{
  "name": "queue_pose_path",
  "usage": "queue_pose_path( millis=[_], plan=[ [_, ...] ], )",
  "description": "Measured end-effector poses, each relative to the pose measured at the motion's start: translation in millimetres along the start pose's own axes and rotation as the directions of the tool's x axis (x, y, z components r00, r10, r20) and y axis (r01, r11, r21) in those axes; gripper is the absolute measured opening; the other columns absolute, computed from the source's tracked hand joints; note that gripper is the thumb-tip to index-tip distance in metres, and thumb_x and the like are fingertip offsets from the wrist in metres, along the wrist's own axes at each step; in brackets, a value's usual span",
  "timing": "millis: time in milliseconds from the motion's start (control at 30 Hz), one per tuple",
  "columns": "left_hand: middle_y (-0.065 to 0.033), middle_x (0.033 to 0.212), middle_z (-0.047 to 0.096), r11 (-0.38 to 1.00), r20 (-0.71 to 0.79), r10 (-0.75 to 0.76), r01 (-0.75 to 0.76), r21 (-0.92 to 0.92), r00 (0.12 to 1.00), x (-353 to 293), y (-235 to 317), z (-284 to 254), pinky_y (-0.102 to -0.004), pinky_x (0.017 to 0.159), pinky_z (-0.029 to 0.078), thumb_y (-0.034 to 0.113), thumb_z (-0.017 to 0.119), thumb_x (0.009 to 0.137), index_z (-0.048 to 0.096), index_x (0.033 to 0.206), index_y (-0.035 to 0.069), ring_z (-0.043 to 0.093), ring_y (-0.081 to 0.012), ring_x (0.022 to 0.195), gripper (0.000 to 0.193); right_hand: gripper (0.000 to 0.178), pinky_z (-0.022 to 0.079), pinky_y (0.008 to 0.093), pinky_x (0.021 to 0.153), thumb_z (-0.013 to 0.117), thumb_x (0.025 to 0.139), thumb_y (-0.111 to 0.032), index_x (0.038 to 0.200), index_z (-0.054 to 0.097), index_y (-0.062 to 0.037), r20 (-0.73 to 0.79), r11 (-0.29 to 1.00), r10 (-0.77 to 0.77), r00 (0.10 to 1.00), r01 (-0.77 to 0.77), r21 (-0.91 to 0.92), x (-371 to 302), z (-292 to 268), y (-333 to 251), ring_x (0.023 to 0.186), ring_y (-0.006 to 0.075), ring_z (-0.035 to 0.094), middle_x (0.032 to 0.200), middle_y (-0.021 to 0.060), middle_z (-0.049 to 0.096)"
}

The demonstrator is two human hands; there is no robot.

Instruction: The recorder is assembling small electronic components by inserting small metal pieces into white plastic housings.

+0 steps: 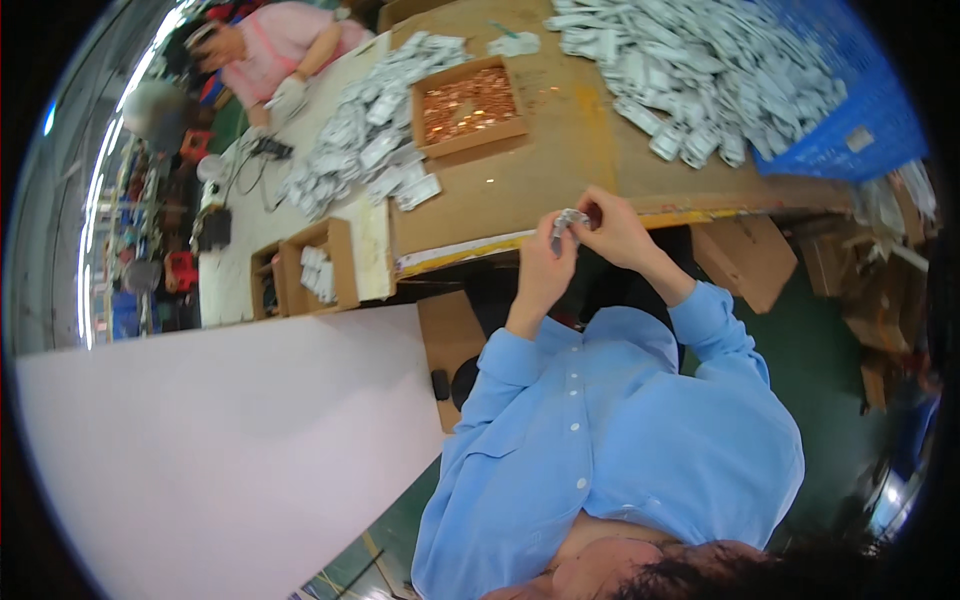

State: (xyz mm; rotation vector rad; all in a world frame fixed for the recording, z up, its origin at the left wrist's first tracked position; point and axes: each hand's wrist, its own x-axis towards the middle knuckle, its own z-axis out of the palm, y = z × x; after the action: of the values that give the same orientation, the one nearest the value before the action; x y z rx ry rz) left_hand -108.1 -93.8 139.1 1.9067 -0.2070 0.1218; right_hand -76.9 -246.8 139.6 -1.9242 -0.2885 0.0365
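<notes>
Both hands up at the bench's near edge, fingers pinching one small light-grey part (570, 219) between them: left hand (546, 272) on its left, right hand (615, 236) on its right. Fine detail too small to read. Past them on the brown bench (465, 210): cardboard tray (478, 144) of copper-coloured pieces, loose heap of light-grey parts (350, 150) just left of it. Bigger heap (690, 75) far right, against blue crate (835, 140). Co-worker (290, 45), gloved hand showing, far left.

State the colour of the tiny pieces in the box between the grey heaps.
Copper-orange pieces, clearest in the head view.
</notes>
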Motion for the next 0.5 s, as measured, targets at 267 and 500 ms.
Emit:
queue_pose_path(
  millis=[267,500],
  plan=[
    [-0.0128,0.070,0.062,0.975,0.042,0.014,-0.023,0.223,0.999,-14.9,-49.9,-35.4,-0.0339,0.058,0.048,0.013,0.057,0.091,0.061,0.103,-0.001,0.062,-0.0226,0.060,0.020,0.018,0.047,0.0315,0.061,0.071,0.078,-0.012,0.085,0.058,0.0000,0.051,0.999,-0.025,0.998,0.027,-0.044,24.2,12.1,4.3,0.066,0.0194,0.058,0.073,0.0101,0.060],
    [-0.0026,0.074,0.062,0.942,-0.256,-0.319,0.276,-0.189,0.913,7.1,-96.0,-96.4,-0.0224,0.047,0.043,0.019,0.063,0.093,0.061,0.102,0.001,0.055,-0.0072,0.054,0.021,0.048,0.044,0.0400,0.090,0.069,0.083,-0.028,0.120,0.052,-0.0026,-0.021,0.910,-0.221,0.975,0.199,-0.363,45.2,14.8,54.6,0.106,0.0326,0.055,0.112,0.0180,0.057]
  ],
)
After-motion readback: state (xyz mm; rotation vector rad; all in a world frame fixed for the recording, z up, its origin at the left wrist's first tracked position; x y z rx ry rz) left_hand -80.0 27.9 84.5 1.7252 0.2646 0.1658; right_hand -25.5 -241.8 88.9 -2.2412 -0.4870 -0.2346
